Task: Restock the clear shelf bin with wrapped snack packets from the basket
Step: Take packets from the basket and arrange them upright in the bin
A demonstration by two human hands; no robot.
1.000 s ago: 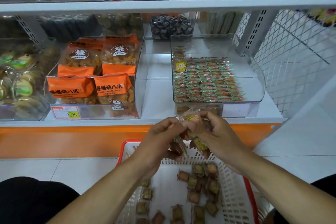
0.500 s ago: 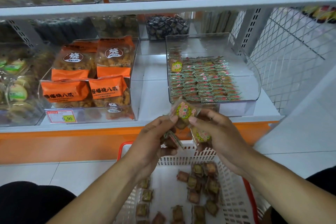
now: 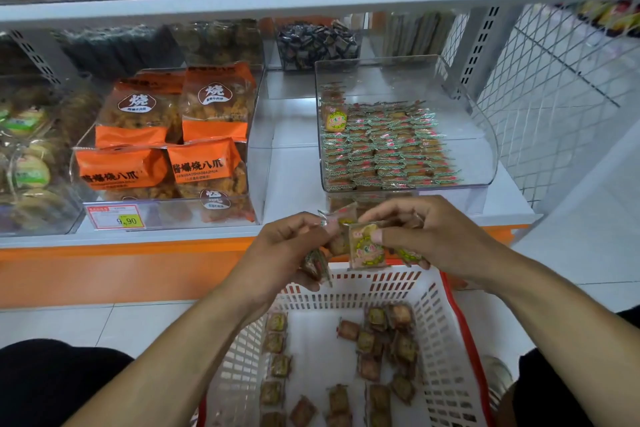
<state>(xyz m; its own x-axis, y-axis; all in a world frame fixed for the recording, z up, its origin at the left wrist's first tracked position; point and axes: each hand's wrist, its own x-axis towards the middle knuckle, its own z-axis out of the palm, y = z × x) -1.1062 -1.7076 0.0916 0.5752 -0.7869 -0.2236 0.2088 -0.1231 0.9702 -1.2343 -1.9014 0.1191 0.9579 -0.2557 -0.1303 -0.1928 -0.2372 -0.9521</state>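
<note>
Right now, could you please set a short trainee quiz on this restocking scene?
1. True or false: the clear shelf bin already holds rows of snack packets.
2. Both hands, left and right, hold:
A. an orange bag
B. small wrapped packets
C. nothing
3. Fill in: loose packets lie in the white ____ below the hands.

Key: 1 true; 2 B; 3 basket.
</note>
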